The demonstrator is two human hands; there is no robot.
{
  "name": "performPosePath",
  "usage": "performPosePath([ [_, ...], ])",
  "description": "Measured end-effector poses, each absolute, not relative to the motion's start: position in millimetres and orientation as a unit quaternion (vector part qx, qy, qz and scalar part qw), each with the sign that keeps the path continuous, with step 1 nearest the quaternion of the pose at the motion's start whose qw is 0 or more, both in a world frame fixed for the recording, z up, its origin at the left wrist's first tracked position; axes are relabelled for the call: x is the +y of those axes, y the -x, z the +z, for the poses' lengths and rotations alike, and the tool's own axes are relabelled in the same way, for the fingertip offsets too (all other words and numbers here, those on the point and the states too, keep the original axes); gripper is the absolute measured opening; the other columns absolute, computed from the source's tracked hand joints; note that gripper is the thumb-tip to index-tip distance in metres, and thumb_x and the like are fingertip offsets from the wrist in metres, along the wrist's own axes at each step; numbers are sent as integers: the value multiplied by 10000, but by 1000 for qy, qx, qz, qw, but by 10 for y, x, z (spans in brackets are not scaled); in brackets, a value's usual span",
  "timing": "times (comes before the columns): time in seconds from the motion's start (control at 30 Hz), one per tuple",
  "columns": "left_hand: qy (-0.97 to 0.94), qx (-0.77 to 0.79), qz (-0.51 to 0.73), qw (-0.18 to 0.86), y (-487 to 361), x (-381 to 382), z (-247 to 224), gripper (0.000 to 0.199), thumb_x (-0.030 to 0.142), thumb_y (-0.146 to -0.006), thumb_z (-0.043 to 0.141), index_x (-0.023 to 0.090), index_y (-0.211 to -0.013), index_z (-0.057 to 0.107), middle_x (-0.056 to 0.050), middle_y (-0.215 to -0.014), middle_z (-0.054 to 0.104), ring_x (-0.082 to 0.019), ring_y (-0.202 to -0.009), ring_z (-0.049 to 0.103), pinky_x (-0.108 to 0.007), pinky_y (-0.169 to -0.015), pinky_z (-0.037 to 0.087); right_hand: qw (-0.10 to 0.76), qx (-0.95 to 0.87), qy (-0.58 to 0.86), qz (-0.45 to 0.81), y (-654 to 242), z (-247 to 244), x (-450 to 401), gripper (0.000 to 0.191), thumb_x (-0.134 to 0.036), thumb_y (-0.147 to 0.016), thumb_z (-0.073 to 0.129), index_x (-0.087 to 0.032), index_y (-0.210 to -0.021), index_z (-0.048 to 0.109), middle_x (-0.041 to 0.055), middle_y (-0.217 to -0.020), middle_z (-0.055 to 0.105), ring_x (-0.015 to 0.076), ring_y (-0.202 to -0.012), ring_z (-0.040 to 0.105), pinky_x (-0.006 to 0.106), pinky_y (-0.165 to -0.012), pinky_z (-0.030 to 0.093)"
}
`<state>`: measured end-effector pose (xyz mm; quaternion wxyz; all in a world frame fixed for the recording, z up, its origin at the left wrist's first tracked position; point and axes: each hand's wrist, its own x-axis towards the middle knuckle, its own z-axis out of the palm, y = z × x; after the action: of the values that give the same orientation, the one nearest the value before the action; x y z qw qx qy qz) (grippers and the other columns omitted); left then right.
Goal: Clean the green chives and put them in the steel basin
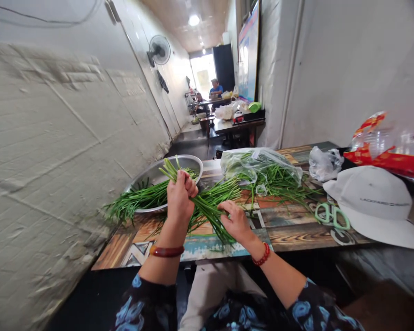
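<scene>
My left hand [182, 195] is wrapped round a bunch of green chives [207, 209] above the table. Their pale stem ends poke up past the fist, and the leaves slope down to the right. Beside these leaves is my right hand [235, 220], its fingers curled together at the bunch's edge. Whatever thin piece it may pinch is too small to make out. Behind my left hand, a metal basin [197, 162] holds more chives [141, 196], whose leaves hang over its rim. Loose chives lie on the table, and a clear plastic bag [262, 161] half covers another heap.
On the right of the wood-patterned table [296, 230] are green-handled scissors [332, 216], a white cap [376, 195], a crumpled plastic bag [326, 163] and red-and-clear packaging [386, 154]. A brick wall [55, 161] runs close on the left. People sit at a far table.
</scene>
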<state>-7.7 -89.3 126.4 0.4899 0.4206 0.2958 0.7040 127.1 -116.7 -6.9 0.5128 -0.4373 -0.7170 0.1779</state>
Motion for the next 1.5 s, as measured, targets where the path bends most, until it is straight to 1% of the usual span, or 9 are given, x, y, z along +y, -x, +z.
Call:
performPosePath([
  [0.2, -436, 296, 708, 470, 60, -972, 1254, 334, 432, -866, 673, 163, -736, 523, 104, -485, 300, -30, -378, 242, -148, -365, 218, 477, -730, 460, 166, -1358, -140, -1179, 312, -1, -731, 449, -206, -815, 668, 52, -846, 621, 201, -839, 597, 306, -764, 476],
  [0.37, -437, 291, 713, 464, 125, -1006, 1273, 344, 443, -852, 689, 167, -730, 525, 100, -494, 297, -31, -385, 247, -149, -372, 229, 488, -717, 470, 162, -1558, -154, -1119, 375, -102, -896, 426, -210, -1165, 663, 109, -1105, 653, 231, -1061, 610, 406, -963, 482],
  [0.5, -433, 290, 713, 469, 45, -1073, 1271, 358, 456, -832, 708, 173, -722, 520, 101, -497, 289, -31, -390, 247, -150, -374, 229, 568, -675, 420, 214, -1578, 63, -1138, 383, -309, -965, 463, -204, -1322, 556, 133, -1270, 610, 227, -1105, 622, 403, -941, 527],
  [0.7, -451, 283, 695, 482, -175, -1217, 1265, 387, 497, -814, 713, 168, -725, 529, 98, -492, 304, -30, -396, 261, -151, -379, 242, 533, -755, 293, 244, -1233, 399, -1305, 709, -417, -842, 689, -194, -1453, 406, 134, -1380, 568, 257, -1262, 553, 416, -1082, 439],
  [0.8, -447, 280, 695, 488, -169, -1270, 1271, 372, 481, -817, 716, 168, -732, 534, 97, -499, 307, -30, -396, 268, -150, -379, 244, 515, -753, 277, 301, -1111, 364, -1334, 625, -368, -872, 660, -188, -1423, 427, 91, -1180, 682, 206, -1025, 659, 341, -917, 525],
  [0.93, -417, 279, 710, 494, 0, -1274, 1328, 336, 429, -865, 680, 173, -713, 525, 91, -502, 299, -35, -387, 271, -154, -374, 247, 460, -762, 319, 325, -1077, 232, -1322, 265, -299, -955, 519, -185, -1187, 574, 18, -830, 693, 155, -719, 638, 276, -721, 514],
  [1.03, -389, 272, 742, 473, 231, -1232, 1414, 316, 391, -906, 637, 171, -707, 527, 88, -501, 298, -38, -379, 267, -159, -370, 244, 433, -797, 334, 257, -1136, 131, -1269, 194, -295, -979, 467, -184, -1066, 600, 52, -884, 694, 178, -787, 650, 291, -751, 499],
  [1.23, -338, 278, 795, 420, 798, -1112, 1498, 322, 349, -951, 576, 167, -692, 515, 89, -493, 294, -36, -372, 271, -162, -374, 242, 370, -846, 346, 169, -1445, -27, -1097, 211, -282, -995, 432, -194, -1041, 618, 71, -931, 692, 196, -893, 650, 303, -795, 483],
  [1.5, -283, 306, 822, 388, 1231, -1020, 1443, 363, 288, -1009, 449, 170, -668, 489, 91, -482, 264, -32, -360, 260, -172, -387, 218, 316, -857, 305, 269, -1781, 23, -1050, 341, -354, -1017, 369, -179, -924, 646, 25, -793, 619, 140, -734, 583, 255, -702, 447],
])
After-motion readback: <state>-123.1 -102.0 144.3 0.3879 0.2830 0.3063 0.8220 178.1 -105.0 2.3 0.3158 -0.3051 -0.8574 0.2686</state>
